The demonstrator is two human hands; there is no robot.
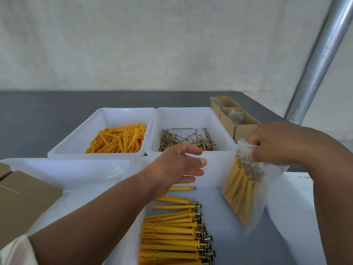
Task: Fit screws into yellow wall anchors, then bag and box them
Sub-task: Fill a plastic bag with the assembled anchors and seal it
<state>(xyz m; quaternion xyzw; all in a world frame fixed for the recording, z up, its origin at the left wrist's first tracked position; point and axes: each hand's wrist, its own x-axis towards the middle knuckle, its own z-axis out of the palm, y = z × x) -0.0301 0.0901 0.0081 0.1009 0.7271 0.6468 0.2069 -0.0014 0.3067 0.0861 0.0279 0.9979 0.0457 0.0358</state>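
Observation:
My right hand (282,144) pinches the top edge of a clear plastic bag (246,186) that hangs in the air, filled with several yellow anchors with screws in them. My left hand (177,169) hovers open and empty to the left of the bag, above the near white tray (225,217). In that tray lies a row of several assembled anchors with screws (172,234). Behind it, one white bin holds loose yellow anchors (118,139) and another holds loose screws (187,140).
Open cardboard boxes (235,115) with bagged sets stand at the back right on the grey table (57,111). A closed cardboard box (23,199) sits at the near left, beside a white tray (63,169). A metal pole (321,60) rises at the right.

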